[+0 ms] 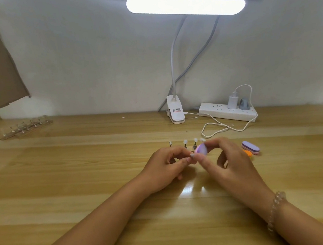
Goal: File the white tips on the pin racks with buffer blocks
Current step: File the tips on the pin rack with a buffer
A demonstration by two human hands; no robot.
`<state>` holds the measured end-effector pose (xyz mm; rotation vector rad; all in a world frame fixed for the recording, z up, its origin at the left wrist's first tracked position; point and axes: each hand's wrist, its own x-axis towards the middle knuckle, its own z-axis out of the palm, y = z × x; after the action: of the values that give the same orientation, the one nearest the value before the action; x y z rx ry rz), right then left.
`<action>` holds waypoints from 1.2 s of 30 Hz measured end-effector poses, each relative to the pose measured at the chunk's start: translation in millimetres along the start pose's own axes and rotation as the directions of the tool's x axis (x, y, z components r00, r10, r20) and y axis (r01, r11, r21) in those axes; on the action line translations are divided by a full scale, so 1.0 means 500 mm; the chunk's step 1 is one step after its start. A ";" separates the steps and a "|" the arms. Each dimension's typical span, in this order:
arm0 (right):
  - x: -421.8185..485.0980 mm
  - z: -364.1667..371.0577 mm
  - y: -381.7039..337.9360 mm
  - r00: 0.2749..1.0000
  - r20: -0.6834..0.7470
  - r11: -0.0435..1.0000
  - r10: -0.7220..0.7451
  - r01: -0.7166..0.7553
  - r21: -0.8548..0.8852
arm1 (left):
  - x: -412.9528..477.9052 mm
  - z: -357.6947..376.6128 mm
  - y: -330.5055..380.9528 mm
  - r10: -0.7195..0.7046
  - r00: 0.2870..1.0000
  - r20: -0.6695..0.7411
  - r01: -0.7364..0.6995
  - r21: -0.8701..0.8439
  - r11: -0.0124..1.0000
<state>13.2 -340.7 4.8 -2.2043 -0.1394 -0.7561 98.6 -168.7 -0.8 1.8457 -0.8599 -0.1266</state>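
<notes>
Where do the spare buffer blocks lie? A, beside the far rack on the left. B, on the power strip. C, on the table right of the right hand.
C: the purple spare block and the orange block beside it lie on the table, right of the right hand.

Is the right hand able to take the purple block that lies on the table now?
Probably yes: the purple block lies close beside the right hand, with nothing between them. But that hand pinches a second block, so it should put this down first.
</notes>
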 end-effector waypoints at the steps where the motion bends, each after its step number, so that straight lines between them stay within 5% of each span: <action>1: -0.005 0.003 -0.006 0.998 0.053 0.998 -0.046 0.048 -0.047 | -0.001 0.000 0.000 0.003 1.000 0.005 -0.003 0.001 1.000; 7: 0.002 0.000 0.003 1.000 0.023 0.989 0.016 -0.012 -0.147 | 0.000 0.000 -0.002 0.018 1.000 0.019 -0.020 0.094 0.995; 11: -0.013 0.010 -0.013 0.982 0.149 0.962 -0.112 0.145 -0.233 | -0.001 0.003 -0.004 -0.001 0.999 0.038 -0.002 0.060 0.998; 17: 0.006 0.001 0.009 1.000 -0.019 0.994 -0.001 -0.001 -0.112 | 0.001 0.003 -0.007 0.005 0.998 0.069 -0.014 0.130 0.991; 22: -0.010 0.013 -0.003 0.992 0.095 0.975 -0.082 0.100 -0.197 | -0.003 0.002 -0.001 -0.003 0.999 0.051 -0.003 0.117 0.993; 27: 0.005 0.001 0.011 0.999 0.008 0.983 0.040 -0.038 -0.182 | -0.002 0.002 -0.002 -0.004 0.999 0.046 -0.004 0.159 0.987; 31: -0.012 0.012 -0.005 0.995 0.077 0.964 -0.057 0.075 -0.256 | -0.003 0.001 -0.001 -0.016 0.999 0.028 0.011 0.170 0.985; 36: 0.006 0.000 0.011 0.998 0.012 0.972 0.061 -0.057 -0.229 | -0.002 0.004 0.000 -0.011 1.000 0.022 0.007 0.153 0.988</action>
<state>17.5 -344.8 3.0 -2.4222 0.0047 -0.7497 96.8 -169.7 -2.2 1.9950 -0.8979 -0.0892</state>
